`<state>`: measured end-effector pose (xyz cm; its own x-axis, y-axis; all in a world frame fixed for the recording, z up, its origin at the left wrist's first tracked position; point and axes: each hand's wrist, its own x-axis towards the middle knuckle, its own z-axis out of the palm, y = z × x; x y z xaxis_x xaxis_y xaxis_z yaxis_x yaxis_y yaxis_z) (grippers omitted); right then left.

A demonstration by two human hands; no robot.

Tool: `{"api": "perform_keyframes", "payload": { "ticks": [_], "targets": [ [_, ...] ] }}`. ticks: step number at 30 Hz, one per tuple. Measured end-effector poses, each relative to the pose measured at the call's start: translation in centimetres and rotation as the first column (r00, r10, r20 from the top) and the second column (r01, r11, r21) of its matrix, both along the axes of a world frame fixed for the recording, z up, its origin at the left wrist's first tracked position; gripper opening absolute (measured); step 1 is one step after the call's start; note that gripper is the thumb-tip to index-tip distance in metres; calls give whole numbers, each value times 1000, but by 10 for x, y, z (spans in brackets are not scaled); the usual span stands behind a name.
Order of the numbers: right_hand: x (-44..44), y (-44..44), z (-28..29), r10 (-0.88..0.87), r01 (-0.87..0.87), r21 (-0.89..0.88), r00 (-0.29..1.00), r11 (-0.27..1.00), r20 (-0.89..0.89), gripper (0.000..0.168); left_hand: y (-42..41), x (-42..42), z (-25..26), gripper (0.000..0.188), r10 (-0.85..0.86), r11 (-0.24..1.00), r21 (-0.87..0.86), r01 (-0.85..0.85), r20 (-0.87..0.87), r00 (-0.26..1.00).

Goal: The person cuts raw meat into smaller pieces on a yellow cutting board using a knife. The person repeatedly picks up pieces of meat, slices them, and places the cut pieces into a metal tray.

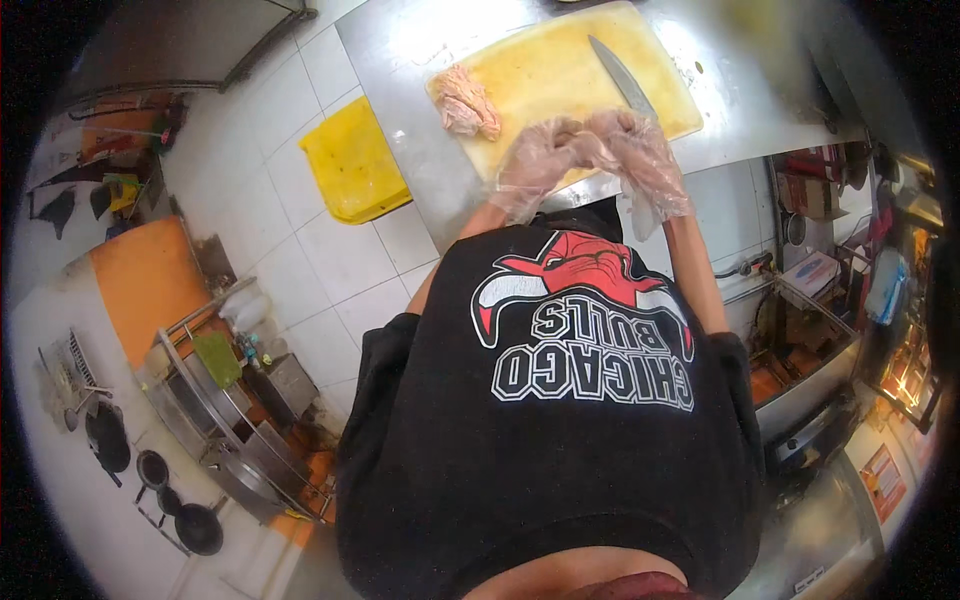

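Note:
Clear plastic gloves cover both of my hands, which meet at the near edge of a yellowed cutting board (547,67). My left hand (536,154) has its fingers curled near the board's edge. Beside it, my right hand (634,146) is bent inward, and the fingertips of both come together; whether anything lies between them cannot be made out. A kitchen knife (621,75) rests on the board, its lower end near or behind my right hand. Pale pink raw meat (466,103), apparently chicken, lies at the board's left end, apart from my hands.
The board sits on a steel table (420,142). Left of the table is a yellow plastic container (356,161) over the tiled surface. Steel racks (225,420) and hanging pans (199,529) are farther left. Shelves with boxes (810,274) stand at the right.

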<state>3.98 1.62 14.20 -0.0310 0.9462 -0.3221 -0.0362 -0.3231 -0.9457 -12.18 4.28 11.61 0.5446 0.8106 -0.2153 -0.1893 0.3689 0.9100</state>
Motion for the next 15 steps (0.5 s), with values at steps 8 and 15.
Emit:
{"api": "perform_keyframes", "payload": {
  "ticks": [8, 15],
  "targets": [
    [5, 0, 18, 142, -66, -197, 905, 978, 401, 29, 7, 1, 11, 10, 415, 642, 758, 115, -469, 780],
    [13, -8, 8, 239, -228, -81, 954, 970, 183, 36, -4, 15, -23, 11, 322, 947, -74, -313, 177, 930]
  ]
}}
